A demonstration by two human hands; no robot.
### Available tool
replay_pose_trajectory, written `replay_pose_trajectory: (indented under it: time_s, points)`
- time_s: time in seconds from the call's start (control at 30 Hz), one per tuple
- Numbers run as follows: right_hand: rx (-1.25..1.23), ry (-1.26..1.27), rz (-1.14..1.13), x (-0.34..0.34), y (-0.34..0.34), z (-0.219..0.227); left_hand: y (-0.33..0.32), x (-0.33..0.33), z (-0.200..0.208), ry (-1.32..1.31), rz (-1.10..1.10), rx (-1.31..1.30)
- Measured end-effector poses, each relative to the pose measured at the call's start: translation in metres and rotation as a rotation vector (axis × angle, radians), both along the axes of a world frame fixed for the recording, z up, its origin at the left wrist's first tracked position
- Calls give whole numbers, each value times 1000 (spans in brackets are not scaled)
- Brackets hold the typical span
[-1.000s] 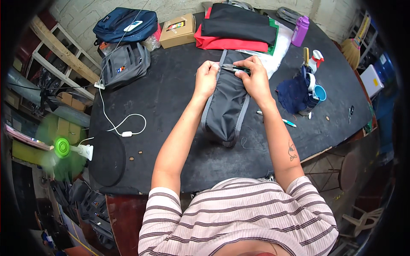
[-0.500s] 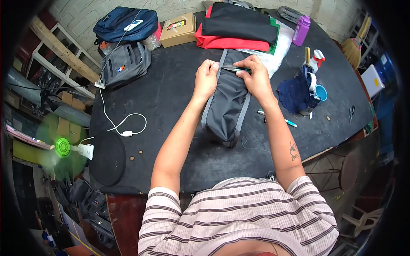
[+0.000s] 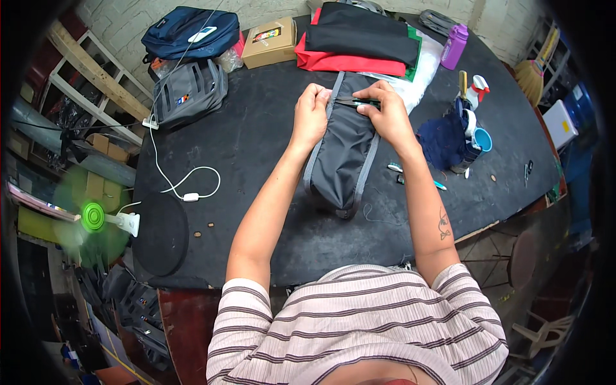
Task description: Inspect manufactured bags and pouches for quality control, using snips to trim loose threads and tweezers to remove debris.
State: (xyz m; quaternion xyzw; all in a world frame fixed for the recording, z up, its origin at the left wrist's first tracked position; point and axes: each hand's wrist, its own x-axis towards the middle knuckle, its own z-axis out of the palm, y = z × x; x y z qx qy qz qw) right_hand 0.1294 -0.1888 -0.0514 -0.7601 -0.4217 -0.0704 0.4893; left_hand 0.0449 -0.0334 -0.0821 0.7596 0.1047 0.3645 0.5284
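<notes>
A long dark grey fabric piece [image 3: 340, 154] with lighter grey edging lies lengthwise before me on the black table. My left hand [image 3: 312, 115] is closed, pinching the left edging near the far end. In my right hand [image 3: 388, 115], between thumb and fingers, is a pair of thread snips [image 3: 346, 101]. Their metal blades point left across the fabric and reach close to my left fingertips. The handle is mostly covered by my fingers. Whether the blade tips touch a thread is too small to tell.
Folded black cloth [image 3: 359, 32] over red cloth, a cardboard box [image 3: 269, 43] and a purple bottle [image 3: 454, 46] stand along the back. Grey [image 3: 192, 93] and navy [image 3: 189, 32] backpacks sit back left. A blue cup [image 3: 481, 139] stands right. A fan [image 3: 94, 217] spins beside a white cable [image 3: 190, 197].
Both hands stay at the same edge of the fabric. The snips' blades appear slightly farther apart from each other; the fabric's near end has shifted very little.
</notes>
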Motion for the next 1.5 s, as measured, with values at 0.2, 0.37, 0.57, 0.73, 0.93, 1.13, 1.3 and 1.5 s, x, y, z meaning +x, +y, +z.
replay_pose_trajectory:
  time_s: [0.2, 0.37, 0.57, 0.73, 0.93, 1.13, 1.3, 1.5]
  points:
    - [-73, -48, -12, 1, 1, 1, 2, 2, -2, 19, -17, 5]
    - [154, 61, 15, 2, 0, 0, 1, -1, -3, -86, 93, 19]
    - [17, 34, 39, -17, -7, 8, -13, -13, 15, -93, 41, -63]
    - [-48, -28, 42, -22, -8, 9, -12, -14, 14, -97, 34, -79]
    - [-69, -99, 23, -24, -5, 9, -9, -12, 11, -127, 32, -36]
    - [166, -19, -56, -25, 0, -1, -6, -19, 18, -242, -49, -403]
    - [205, -9, -83, -28, 4, -1, -7, -21, 28, -48, 68, 221]
    - [203, -48, -143, -29, 1, 0, -16, -20, 34, -16, 217, 411]
